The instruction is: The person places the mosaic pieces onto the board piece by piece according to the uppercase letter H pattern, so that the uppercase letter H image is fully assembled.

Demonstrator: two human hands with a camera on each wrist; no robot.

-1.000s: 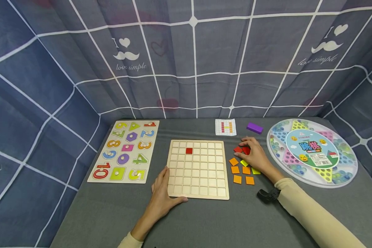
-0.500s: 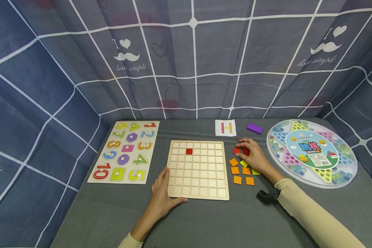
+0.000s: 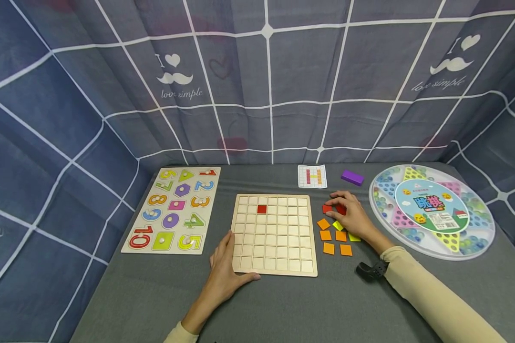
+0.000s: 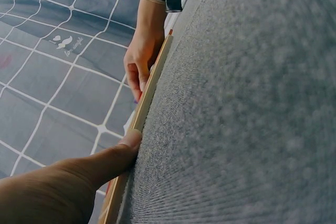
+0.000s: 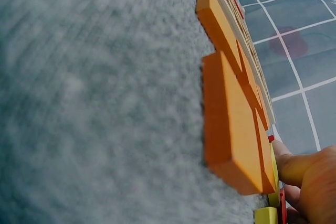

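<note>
My left hand [image 3: 224,269] rests at the near left corner of a wooden grid board [image 3: 273,275], its thumb along the front edge and its fingers along the left side. One red square tile [image 3: 262,209] lies in a cell of the board's second row. To the right of the board, my right hand [image 3: 351,214] pinches at a red tile [image 3: 326,208] between thumb and curled fingers. Another red tile [image 3: 341,209] lies partly hidden under that hand. Several orange tiles [image 3: 328,248] and yellow tiles [image 3: 337,226] lie just nearer, close to its thumb and palm.
A number puzzle board [image 3: 170,205] lies at left. Behind the grid board are a pattern card [image 3: 312,176] with a red, yellow and orange H and a purple block [image 3: 352,177]. A round Chinese checkers set [image 3: 433,209] lies at right, beside my right forearm.
The red tile at my right fingertips has shifted slightly left and turned a little straighter. My left hand and the board have stayed put.
</note>
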